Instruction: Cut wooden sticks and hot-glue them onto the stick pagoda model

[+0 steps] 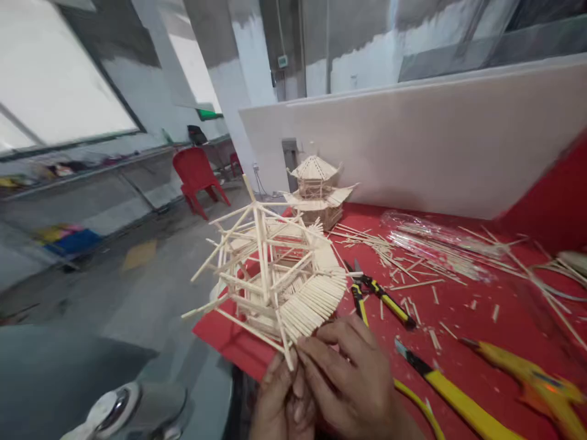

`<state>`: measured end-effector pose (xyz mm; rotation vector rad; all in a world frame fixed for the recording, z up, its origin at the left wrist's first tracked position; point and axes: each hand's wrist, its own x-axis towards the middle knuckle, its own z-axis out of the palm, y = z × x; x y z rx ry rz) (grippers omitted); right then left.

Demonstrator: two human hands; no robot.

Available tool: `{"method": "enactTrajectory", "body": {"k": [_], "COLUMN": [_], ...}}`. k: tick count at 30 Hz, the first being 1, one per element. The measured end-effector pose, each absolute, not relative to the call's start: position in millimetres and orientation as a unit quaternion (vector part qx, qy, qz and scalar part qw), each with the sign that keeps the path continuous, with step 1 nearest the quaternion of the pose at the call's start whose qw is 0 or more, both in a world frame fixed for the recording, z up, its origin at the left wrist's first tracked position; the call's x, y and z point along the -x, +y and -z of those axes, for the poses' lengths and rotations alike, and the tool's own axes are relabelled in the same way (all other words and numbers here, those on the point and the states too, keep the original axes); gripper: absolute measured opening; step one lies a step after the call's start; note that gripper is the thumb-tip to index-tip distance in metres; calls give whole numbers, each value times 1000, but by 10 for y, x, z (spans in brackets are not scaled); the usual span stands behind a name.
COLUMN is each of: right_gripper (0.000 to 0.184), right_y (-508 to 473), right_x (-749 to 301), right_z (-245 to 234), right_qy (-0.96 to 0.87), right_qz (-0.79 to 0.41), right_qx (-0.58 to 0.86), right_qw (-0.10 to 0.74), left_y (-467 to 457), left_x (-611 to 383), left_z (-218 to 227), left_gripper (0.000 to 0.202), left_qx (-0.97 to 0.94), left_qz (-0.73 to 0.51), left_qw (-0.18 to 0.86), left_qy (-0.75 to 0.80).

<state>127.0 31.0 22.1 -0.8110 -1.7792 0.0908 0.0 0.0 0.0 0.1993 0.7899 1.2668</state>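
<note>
A partly covered pavilion model (313,302) made of thin wooden sticks sits at the red table's near left edge. Rows of sticks cover the right side of its roof; the left side is a bare frame. My left hand (279,400) is closed beneath the model's near corner, its fingers gripping around the end of a corner stick. My right hand (351,373) is pinched together right beside it at the roof's lower edge. Its fingertips meet those of the left hand, and whatever small piece they hold is hidden.
Yellow-handled cutters (383,296), a utility knife (454,391) and a yellow glue gun (527,373) lie on the red tabletop (463,324). Loose sticks and a plastic bag of sticks (431,244) lie farther back. A finished-looking stick pagoda (316,192) stands behind, before a white panel (413,140).
</note>
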Motion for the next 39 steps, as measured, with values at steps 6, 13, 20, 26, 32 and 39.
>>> {"method": "enactTrajectory", "body": {"k": [6, 13, 20, 26, 32, 39], "right_gripper": [27, 28, 27, 27, 27, 24], "right_y": [297, 302, 307, 311, 295, 194], "right_x": [-1276, -1283, -1284, -1286, -1302, -1360], "right_z": [-223, -234, -230, -235, -214, -156], "right_qy": [-757, -755, -754, -753, -758, -770], "right_qz": [-43, -42, -44, -38, -31, -34], "right_qx": [351, 348, 344, 345, 322, 326], "right_qw": [549, 555, 558, 559, 566, 547], "left_y": [12, -26, -33, -55, -96, -105], "left_x": [-21, -63, -135, -210, -195, -88], "left_z": [-33, 33, -19, -45, -41, -102], "left_gripper": [49, 38, 43, 48, 37, 32], "left_qx": [-89, -82, -138, -139, -103, -79], "left_qz": [-579, -589, -587, -599, -633, -623], "left_qw": [722, 705, 648, 617, 605, 637], "left_qy": [368, 387, 464, 491, 472, 448]}}
